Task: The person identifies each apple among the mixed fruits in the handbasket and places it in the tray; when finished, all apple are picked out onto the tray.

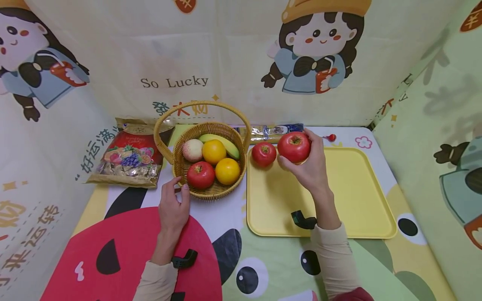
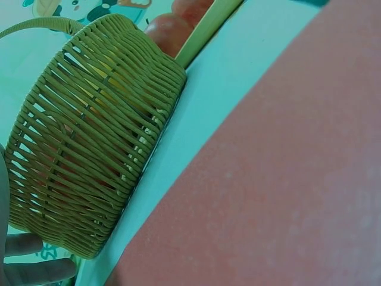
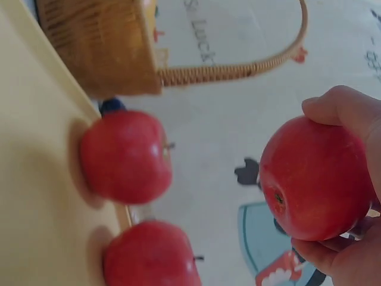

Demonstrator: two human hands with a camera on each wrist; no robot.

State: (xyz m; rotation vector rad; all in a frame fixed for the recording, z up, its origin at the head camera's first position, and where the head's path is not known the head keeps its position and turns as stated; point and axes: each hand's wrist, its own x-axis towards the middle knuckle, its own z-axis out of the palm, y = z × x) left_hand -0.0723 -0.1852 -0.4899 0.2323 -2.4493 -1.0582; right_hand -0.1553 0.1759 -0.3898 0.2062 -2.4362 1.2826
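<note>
My right hand [image 1: 314,167] grips a red apple [image 1: 294,147] above the yellow tray [image 1: 354,196], thumb and fingers on opposite sides. Another red apple [image 1: 263,154] sits at the tray's back left. A further apple [image 3: 152,256] on the tray shows in the right wrist view; the lifted one hides it from the head view. My left hand [image 1: 174,205] is at the front left of the wicker basket [image 1: 211,194], fingertips right at its rim. Inside the basket lie a red apple [image 1: 201,174], two oranges [image 1: 227,171], a banana [image 1: 226,144] and a pale pinkish round fruit [image 1: 193,150].
A bag of fruit candy [image 1: 132,156] leans at the back left, beside the basket. Behind the tray lie a long gold-and-blue packet [image 1: 263,133] and a small red object [image 1: 331,137]. The basket's tall handle [image 1: 203,103] arches upward. Printed cloth walls enclose the table.
</note>
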